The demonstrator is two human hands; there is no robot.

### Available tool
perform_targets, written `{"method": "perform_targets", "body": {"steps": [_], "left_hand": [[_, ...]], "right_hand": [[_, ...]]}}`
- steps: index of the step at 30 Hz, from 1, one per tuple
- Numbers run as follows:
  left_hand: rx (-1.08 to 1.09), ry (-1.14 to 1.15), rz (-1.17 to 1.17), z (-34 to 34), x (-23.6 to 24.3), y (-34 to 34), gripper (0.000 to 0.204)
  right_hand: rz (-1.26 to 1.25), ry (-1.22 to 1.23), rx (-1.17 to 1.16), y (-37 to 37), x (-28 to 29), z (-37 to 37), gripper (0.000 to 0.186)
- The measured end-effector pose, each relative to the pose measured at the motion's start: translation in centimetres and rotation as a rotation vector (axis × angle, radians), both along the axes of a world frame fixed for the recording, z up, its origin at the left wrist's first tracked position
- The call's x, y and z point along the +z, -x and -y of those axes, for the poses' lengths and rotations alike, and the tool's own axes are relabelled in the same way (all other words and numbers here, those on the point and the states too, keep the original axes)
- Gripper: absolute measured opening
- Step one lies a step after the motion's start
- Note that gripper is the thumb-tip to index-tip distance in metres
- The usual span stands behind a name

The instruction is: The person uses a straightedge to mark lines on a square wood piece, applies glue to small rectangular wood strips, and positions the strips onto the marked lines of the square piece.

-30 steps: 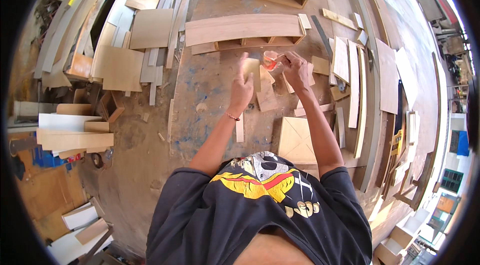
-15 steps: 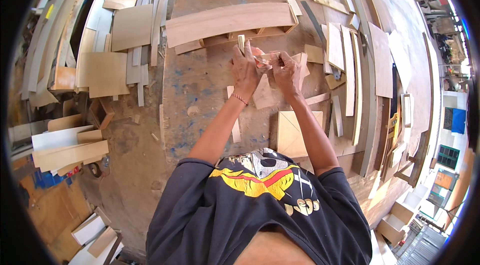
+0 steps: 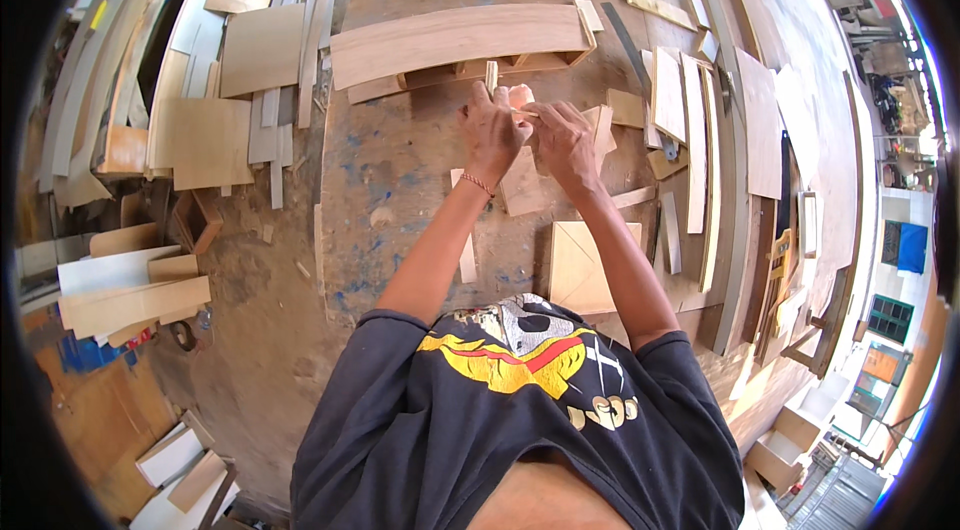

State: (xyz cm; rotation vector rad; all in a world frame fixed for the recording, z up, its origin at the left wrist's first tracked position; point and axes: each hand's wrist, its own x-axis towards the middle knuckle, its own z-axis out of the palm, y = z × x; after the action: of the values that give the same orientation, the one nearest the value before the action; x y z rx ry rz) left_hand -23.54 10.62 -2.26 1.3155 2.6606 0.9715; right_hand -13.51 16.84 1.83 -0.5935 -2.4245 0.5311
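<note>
Pale wood shows in the left hand point(image 3: 491, 134): a small block point(image 3: 491, 76) stands up from the fingers, its narrow edge turned to the view. A second ago the hands were well apart, the block lay broad face up, and the reddish cup point(image 3: 520, 93) showed plainly in the gap. Now the hands are close together, fingertips almost meeting, and the cup is partly hidden just beyond them; which fingers support it I cannot tell. The left hand is clamped on the block. The right hand point(image 3: 565, 142) has its fingers drawn in and seems to pinch a thin pale strip point(image 3: 524, 111) that points toward the left hand. Whether the strip touches the block or the cup is too small to make out. My judgement is that the closing of the gap brings block, cup and strip into one spot, with both hands busy there at once.

This happens above the counter point(image 3: 370, 220), flecked with blue, just short of a long wooden box point(image 3: 460, 38) with open compartments along its near side. Loose offcuts lie under the hands, and a square panel point(image 3: 590, 265) with a diagonal line sits beside the right forearm.
</note>
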Motion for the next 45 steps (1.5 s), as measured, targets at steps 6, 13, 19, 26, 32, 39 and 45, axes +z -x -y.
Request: {"method": "perform_targets", "body": {"steps": [6,13,19,26,32,39,45], "left_hand": [[-0.041,-0.066,0.011,-0.4,-0.7,-0.1,0.034],[-0.067,-0.045,0.073,-0.4,-0.6,-0.1,0.032],[-0.099,-0.062,-0.038,-0.5,-1.1,0.2,0.032],[-0.125,-0.054,0.038,-0.5,-1.2,0.0,0.042],[-0.090,-0.150,0.164,2.5,0.6,1.4,0.051],[-0.448,-0.244,0.363,10.4,2.2,0.5,0.065],[-0.434,0.071,0.807,16.5,1.0,-5.0,0.070]], "right_hand": [[0.053,-0.025,-0.017,0.4,-0.3,-1.2,0.012],[0.029,0.009,0.019,0.1,0.4,-1.6,0.009],[0.080,0.041,-0.053,0.7,-0.2,-1.0,0.010],[0.112,0.323,-0.205,-0.9,0.8,-1.0,0.033],[0.401,0.089,-0.555,-10.4,0.6,3.2,0.064],[0.665,0.427,-0.934,-20.4,-4.1,11.1,0.102],[0.597,0.463,-0.946,-20.0,-3.0,11.2,0.121]]}}
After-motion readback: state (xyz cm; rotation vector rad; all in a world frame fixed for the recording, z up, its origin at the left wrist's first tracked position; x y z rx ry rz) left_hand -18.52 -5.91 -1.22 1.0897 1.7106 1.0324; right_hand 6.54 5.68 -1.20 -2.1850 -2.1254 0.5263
